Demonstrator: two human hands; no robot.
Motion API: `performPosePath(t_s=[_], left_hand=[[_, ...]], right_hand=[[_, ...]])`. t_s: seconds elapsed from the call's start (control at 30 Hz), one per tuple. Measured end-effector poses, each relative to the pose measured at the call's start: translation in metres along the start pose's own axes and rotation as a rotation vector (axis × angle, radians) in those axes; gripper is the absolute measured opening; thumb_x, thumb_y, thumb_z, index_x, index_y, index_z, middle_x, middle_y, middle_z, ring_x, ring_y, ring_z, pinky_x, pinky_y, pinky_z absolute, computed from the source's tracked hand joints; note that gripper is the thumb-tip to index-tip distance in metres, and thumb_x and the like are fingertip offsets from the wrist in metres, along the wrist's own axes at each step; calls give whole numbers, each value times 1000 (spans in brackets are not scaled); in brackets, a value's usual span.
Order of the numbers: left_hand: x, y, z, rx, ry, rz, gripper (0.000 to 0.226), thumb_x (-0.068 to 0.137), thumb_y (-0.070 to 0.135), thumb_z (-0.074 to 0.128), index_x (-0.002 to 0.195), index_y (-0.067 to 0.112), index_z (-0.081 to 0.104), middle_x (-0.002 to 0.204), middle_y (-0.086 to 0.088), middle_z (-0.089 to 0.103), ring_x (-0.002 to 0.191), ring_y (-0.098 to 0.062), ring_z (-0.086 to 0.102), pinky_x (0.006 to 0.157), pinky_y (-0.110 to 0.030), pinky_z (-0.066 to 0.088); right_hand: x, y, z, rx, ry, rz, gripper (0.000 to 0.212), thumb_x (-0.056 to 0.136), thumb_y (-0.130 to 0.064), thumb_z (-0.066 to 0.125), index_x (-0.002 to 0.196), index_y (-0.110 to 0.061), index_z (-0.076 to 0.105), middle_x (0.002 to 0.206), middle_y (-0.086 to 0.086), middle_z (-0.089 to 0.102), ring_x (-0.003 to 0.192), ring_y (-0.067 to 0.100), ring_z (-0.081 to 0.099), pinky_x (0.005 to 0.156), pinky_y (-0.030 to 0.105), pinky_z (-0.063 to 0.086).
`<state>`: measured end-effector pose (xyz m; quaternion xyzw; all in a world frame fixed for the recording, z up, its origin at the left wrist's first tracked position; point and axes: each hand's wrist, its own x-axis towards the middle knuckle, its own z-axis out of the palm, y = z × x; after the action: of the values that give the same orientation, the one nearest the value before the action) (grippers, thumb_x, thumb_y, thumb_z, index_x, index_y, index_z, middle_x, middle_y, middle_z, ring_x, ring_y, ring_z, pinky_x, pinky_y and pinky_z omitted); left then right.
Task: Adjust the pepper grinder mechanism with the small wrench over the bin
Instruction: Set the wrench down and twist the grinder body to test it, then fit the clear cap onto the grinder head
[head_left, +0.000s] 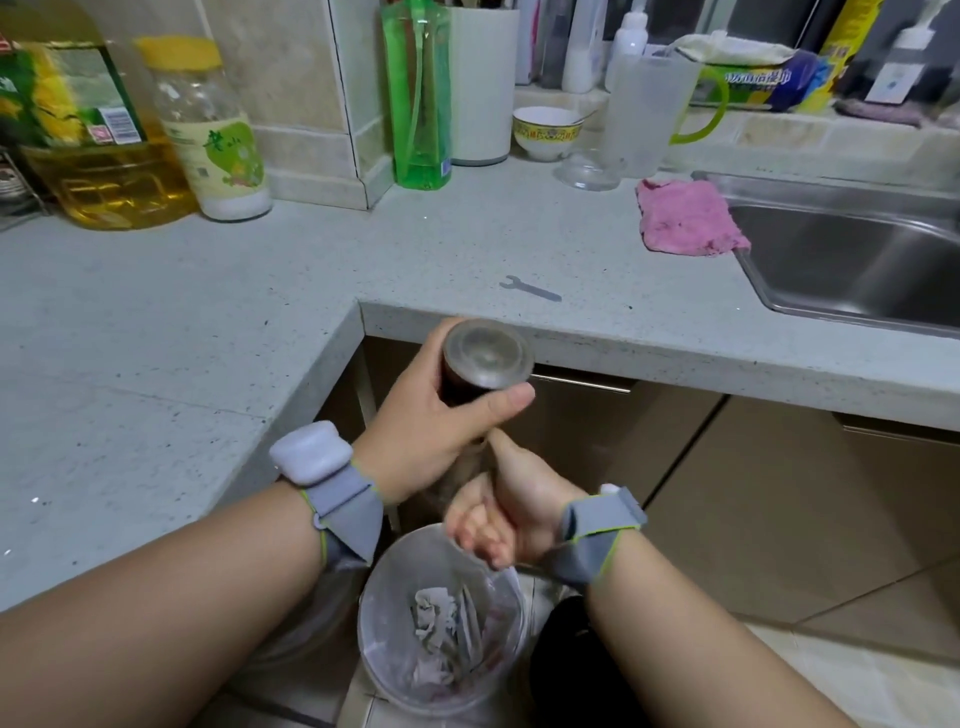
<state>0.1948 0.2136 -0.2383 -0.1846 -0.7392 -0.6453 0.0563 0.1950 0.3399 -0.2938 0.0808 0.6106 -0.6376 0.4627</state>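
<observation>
The pepper grinder (485, 364) was held upright over the bin (441, 618), its long axis running roughly from the camera down toward the floor, so that its round end cap faced upward. The upper body was grasped by the left hand (441, 410), fingers wrapped behind it and the thumb laid across the front. The lower end was clasped from beneath by the right hand (506, 512), fingers curled round it; that part was blurred, and whether it was being twisted could not be told. The clear bin, with crumpled paper inside, stood on the floor directly below both hands.

The small wrench (530, 288) lay untouched on the countertop (208, 322), flat, near the front edge and up and to the right of the grinder. Its long axis ran left to right with a slight tilt, the open jaw end pointing left. It was judged to be nearer the left hand in the picture, yet the right hand would have the freer reach, since it lay on that side of the grinder. Nothing stood between hands and wrench but the counter edge, which would have to be cleared from below.

A pink cloth (688, 218) lay well beyond the wrench beside the steel sink (852, 260). A green dish-soap bottle (418, 93) and an oil bottle (88, 119) stood far back.
</observation>
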Motion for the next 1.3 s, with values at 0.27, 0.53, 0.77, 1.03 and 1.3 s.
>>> performPosePath(t_s=[0.27, 0.53, 0.77, 1.03, 1.3], left_hand=[[5, -12, 2, -276, -92, -246, 45, 71, 40, 69, 109, 19, 55, 77, 0, 72, 70, -20, 69, 62, -31, 55], [1, -5, 3, -113, -169, -200, 51, 69, 39, 56, 110, 9, 56, 82, -7, 65, 75, -23, 62, 68, -42, 51], [-8, -4, 9, 160, -168, -93, 55, 69, 43, 53, 105, 3, 58, 97, -15, 65, 89, -30, 62, 85, -55, 50], [-9, -11, 11, 145, -163, -235, 38, 65, 47, 53, 96, 23, 57, 80, -4, 63, 64, -17, 64, 64, -48, 55], [-14, -7, 19, 291, -222, -176, 48, 72, 53, 52, 98, 13, 57, 82, -7, 61, 73, -25, 59, 71, -58, 52]], right_hand=[[-58, -58, -21, -166, 500, -681, 49, 98, -49, 38, 81, -11, 63, 65, 0, 61, 44, 18, 50, 50, 32, 42], [-88, -68, -3, -746, 656, -734, 45, 74, -61, 70, 87, -17, 71, 74, -4, 68, 63, 9, 58, 61, 26, 46], [-83, -59, -13, -865, 673, -698, 37, 74, -53, 72, 77, -16, 72, 77, 2, 72, 75, 13, 65, 71, 31, 50], [-65, -45, -19, -724, 668, -735, 41, 76, -54, 68, 68, -14, 70, 57, -7, 57, 54, 3, 49, 53, 17, 32], [-63, -27, -28, -593, 639, -767, 36, 77, -45, 71, 71, -10, 71, 72, 9, 71, 69, 20, 63, 66, 31, 48]])
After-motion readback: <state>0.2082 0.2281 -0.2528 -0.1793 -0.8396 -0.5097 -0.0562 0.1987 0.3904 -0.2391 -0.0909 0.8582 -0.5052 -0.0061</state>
